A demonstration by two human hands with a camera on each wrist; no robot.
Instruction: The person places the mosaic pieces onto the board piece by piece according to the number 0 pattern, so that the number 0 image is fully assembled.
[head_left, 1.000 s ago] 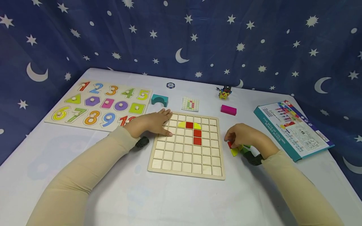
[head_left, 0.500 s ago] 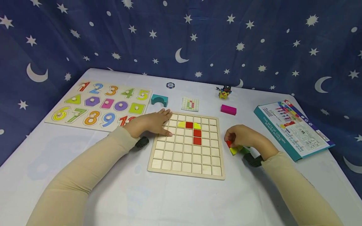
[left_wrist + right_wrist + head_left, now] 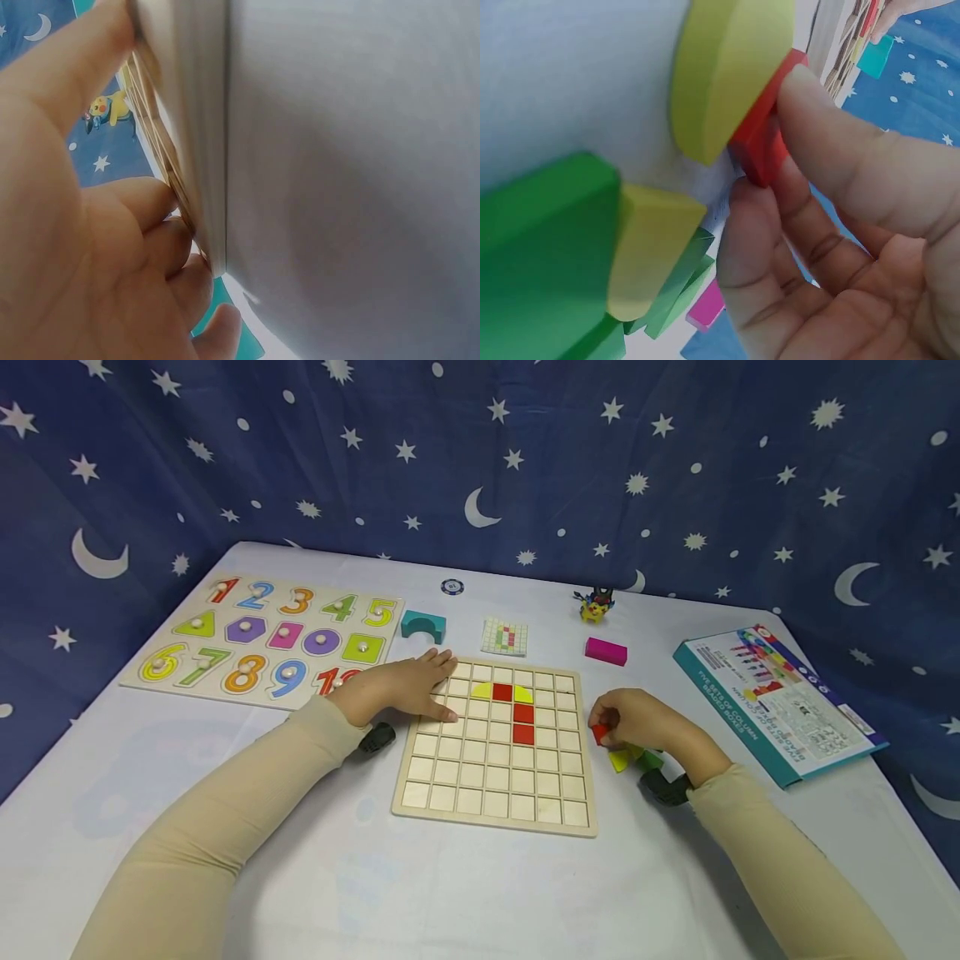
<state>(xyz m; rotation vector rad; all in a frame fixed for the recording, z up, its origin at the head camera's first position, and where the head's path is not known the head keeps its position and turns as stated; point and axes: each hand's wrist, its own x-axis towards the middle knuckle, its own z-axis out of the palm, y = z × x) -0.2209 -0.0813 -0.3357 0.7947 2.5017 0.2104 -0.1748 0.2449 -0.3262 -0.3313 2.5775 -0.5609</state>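
A wooden grid board [image 3: 457, 797] lies in the middle of the table, with red squares [image 3: 523, 724] and yellow pieces [image 3: 482, 691] set in its upper cells. My left hand [image 3: 408, 687] lies flat with straight fingers on the board's upper left corner [image 3: 196, 150]. To the right of the board, my right hand [image 3: 637, 720] pinches a red square tile [image 3: 599, 732] [image 3: 766, 142]. Beside it sits a small pile of yellow tiles [image 3: 620, 761] [image 3: 724, 71] and green tiles [image 3: 650, 758] [image 3: 536, 247].
A number puzzle board [image 3: 262, 639] lies at the left. Behind the grid board are a teal arch block [image 3: 423, 626], a pattern card [image 3: 505, 637], a pink block [image 3: 606, 652], a yellow toy figure [image 3: 594, 607] and a poker chip [image 3: 451, 587]. A boxed set [image 3: 776, 703] lies at the right.
My right hand has lifted the red tile off the pile and carried it a little up and left, toward the board's right edge. The left hand has not moved.
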